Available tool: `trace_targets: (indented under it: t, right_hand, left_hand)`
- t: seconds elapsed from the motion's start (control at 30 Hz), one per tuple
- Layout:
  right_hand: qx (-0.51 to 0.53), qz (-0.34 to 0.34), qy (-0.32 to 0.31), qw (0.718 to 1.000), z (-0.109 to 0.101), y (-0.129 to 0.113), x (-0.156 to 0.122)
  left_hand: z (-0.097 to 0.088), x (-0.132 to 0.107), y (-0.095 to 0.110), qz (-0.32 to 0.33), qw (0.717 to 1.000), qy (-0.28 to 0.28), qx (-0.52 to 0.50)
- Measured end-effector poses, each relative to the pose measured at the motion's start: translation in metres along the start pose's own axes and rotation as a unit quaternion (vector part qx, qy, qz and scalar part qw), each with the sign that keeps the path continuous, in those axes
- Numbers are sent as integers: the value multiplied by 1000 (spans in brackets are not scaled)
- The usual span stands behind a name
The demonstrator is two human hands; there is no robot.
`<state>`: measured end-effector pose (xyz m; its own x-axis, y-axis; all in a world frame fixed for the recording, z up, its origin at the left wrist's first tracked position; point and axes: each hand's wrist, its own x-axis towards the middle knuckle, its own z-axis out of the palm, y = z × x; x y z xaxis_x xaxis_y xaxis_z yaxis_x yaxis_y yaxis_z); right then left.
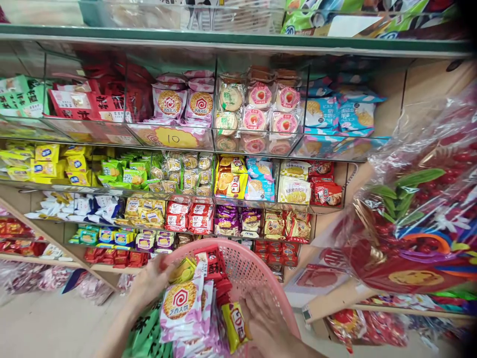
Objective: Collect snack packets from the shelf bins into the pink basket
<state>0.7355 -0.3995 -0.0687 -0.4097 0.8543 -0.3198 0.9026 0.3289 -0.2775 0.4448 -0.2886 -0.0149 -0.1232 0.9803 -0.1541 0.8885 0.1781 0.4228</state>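
Observation:
A pink perforated plastic basket (257,266) holds several snack packets. At its left rim my left hand (151,281) is closed on the edge, its thumb side beside a yellow-green packet (183,271). My right hand (263,318) lies inside the basket on the right, fingers stretched out, its thumb side touching a yellow packet (234,325). Between the hands sits a stack of pink-and-white wrapped round biscuits (181,303). Red packets (211,266) lie behind the stack, and green packets (143,333) lie at the lower left.
In front rises a stepped shelf (171,136) of clear-fronted bins filled with wrapped biscuits and snacks. A plastic-wrapped red gift arrangement (413,238) juts in on the right. Bagged goods (367,328) sit low at right. Pale floor (33,323) shows at lower left.

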Motion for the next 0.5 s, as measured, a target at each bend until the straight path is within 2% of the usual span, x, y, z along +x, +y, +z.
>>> trace_targets:
  t: [0.07, 0.1, 0.17, 0.2, 0.27, 0.37, 0.43, 0.5]
  right_hand:
    - [35, 2, 98, 995, -14, 1, -24]
    - [53, 25, 157, 986, -17, 4, -35]
    - [119, 104, 255, 954, -10, 10, -53]
    - [173, 140, 277, 935, -1, 13, -60]
    - [314, 169, 261, 897, 24, 17, -69]
    - [483, 153, 177, 844, 59, 14, -78]
    - [528, 164, 146, 820, 70, 9, -85]
    - [544, 193, 126, 807, 72, 5, -94]
  left_hand:
    - [-2, -12, -18, -30, 999, 20, -3]
    - [-2, -19, -26, -39, 999, 27, -8]
    - [-2, -35, -42, -55, 998, 30, -13]
    - [-2, -44, -48, -69, 997, 32, -13]
    - [0, -62, -58, -99, 994, 43, -21]
    - [4, -89, -67, -117, 990, 62, -44]
    - [7, -106, -70, -125, 989, 59, -54]
    - [10, -120, -72, -140, 987, 53, -60]
